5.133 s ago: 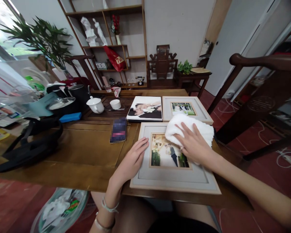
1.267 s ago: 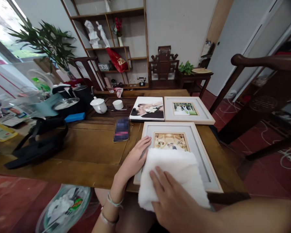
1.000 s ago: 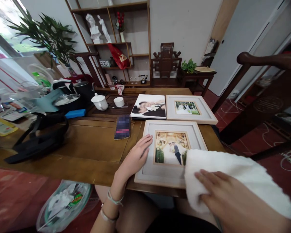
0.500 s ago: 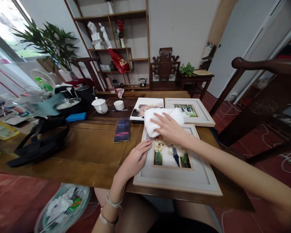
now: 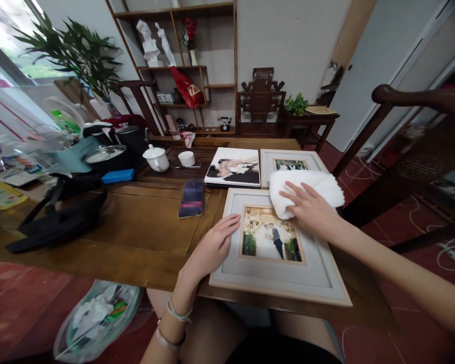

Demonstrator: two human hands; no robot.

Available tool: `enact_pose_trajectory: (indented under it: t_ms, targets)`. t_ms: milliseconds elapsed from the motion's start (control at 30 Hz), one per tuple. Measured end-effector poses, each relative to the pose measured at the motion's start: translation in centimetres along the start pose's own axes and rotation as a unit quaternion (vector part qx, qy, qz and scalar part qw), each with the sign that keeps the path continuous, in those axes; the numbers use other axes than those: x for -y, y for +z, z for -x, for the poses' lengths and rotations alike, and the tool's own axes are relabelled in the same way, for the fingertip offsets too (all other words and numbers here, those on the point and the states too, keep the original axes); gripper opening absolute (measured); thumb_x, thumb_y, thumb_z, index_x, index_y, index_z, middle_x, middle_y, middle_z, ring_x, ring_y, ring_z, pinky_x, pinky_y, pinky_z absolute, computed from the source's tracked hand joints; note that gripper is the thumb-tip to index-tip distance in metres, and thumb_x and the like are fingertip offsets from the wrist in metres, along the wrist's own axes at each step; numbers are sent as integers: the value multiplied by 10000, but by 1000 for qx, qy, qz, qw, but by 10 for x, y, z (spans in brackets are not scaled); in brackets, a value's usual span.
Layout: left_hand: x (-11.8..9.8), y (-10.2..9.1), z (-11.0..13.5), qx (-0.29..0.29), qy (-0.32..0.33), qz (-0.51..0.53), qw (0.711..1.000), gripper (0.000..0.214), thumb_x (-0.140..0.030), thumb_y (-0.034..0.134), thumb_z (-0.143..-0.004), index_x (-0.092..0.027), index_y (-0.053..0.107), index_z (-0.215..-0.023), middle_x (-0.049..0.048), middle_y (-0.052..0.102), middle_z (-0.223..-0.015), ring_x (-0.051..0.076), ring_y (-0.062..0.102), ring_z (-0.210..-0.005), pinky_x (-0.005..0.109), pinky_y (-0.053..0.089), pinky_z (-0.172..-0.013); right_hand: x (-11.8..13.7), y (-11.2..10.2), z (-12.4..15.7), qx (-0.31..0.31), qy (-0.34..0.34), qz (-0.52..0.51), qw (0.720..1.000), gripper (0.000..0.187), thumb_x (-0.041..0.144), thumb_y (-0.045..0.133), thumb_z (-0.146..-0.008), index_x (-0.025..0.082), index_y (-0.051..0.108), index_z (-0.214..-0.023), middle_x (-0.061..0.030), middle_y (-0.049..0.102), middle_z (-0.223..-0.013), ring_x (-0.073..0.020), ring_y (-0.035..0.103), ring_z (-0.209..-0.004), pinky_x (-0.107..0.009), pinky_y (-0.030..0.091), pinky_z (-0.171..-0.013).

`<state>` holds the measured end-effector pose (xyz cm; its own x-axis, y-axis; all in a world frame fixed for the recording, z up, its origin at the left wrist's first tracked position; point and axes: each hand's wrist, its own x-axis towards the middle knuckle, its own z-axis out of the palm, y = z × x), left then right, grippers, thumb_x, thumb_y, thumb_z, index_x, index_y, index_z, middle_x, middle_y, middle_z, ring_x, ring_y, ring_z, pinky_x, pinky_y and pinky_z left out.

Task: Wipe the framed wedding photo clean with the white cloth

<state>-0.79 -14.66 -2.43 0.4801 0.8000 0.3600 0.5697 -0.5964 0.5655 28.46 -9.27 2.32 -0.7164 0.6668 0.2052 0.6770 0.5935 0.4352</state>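
picture frame (image 5: 272,237): worktop's (image 5: 147,227) near edge, right end | right hand (image 5: 309,205) — spread flat on white cloth (image 5: 326,186), over frame's far side | left hand (image 5: 214,245) — loosely open, empty, on frame's left edge | wiping seemingly unfinished; remainder unclear

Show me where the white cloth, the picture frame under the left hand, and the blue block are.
White cloth (image 5: 322,182): head view, on its upper surface, beside the fingers.
Picture frame (image 5: 280,289): head view, on the near edge of its border.
Blue block (image 5: 118,176): head view, on its middle.
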Motion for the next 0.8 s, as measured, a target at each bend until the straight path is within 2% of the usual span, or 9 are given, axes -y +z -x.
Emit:
enact_pose_trajectory:
  t_ms: [100, 200, 333, 433, 533, 700, 800]
  targets:
    - [-1, -1, 0, 5, -6, -1, 1000, 458, -59, 372, -886, -188, 534, -1295, 68, 490, -1405, 196, 402, -1342, 456, 341, -1136, 7, -4, -4, -7, 8, -5, 1000, 196, 69, 629, -718, 172, 728, -851, -110, 538, -1339, -338, 328, -1339, -526, 284, -1066]
    - [-3, -2, -2, 12, -7, 1, 1000, 447, -62, 365, -890, -163, 540, -1288, 89, 495, -1398, 191, 399, -1344, 447, 333, -1140, 29, -10, -35, -25, -15, -33, 999, 191, 128, 603, -777, 157, 722, -923, -124, 504, -1370, -335, 302, -1352, -522, 272, -1075]
    - [-4, -4, -3, 12, 0, 4, 1000, 461, -53, 372, -882, -196, 546, -1285, 78, 512, -1385, 200, 413, -1334, 470, 350, -1124, 56, -15, -85, -50, -56, -65, 995, 193, 150, 554, -840, 144, 717, -943, -127, 491, -1382, -334, 286, -1359, -521, 270, -1078]
    - [-4, -3, -3, 10, 3, 5, 1000, 464, -50, 380, -876, -200, 550, -1281, 76, 515, -1382, 206, 414, -1334, 477, 352, -1121, 59, -16, -94, -45, -64, -70, 994, 191, 136, 552, -839, 141, 717, -936, -131, 505, -1369, -337, 299, -1353, -525, 279, -1069]
    - [-4, -3, -2, 10, -1, 9, 1000, 457, -52, 375, -881, -186, 548, -1282, 84, 506, -1390, 205, 410, -1337, 470, 346, -1127, 45, -14, -69, -17, -48, -73, 996, 196, 111, 573, -808, 151, 716, -936, -121, 495, -1381, -341, 344, -1328, -535, 311, -1043]
    - [-3, -2, -1, 5, -2, 15, 1000, 456, -57, 378, -887, -198, 542, -1288, 71, 501, -1396, 200, 408, -1339, 463, 342, -1132, 0, -7, 5, 21, 18, -56, 998, 253, 26, 560, -741, 164, 716, -885, -89, 451, -1421, -325, 376, -1314, -520, 347, -1016]
    - [-3, -1, -1, 9, -8, 10, 1000, 451, -61, 375, -889, -185, 540, -1289, 72, 494, -1401, 196, 397, -1345, 458, 329, -1140, -12, -7, 38, 32, 43, -40, 998, 267, 0, 536, -713, 144, 713, -851, -114, 466, -1405, -329, 406, -1294, -514, 373, -992]
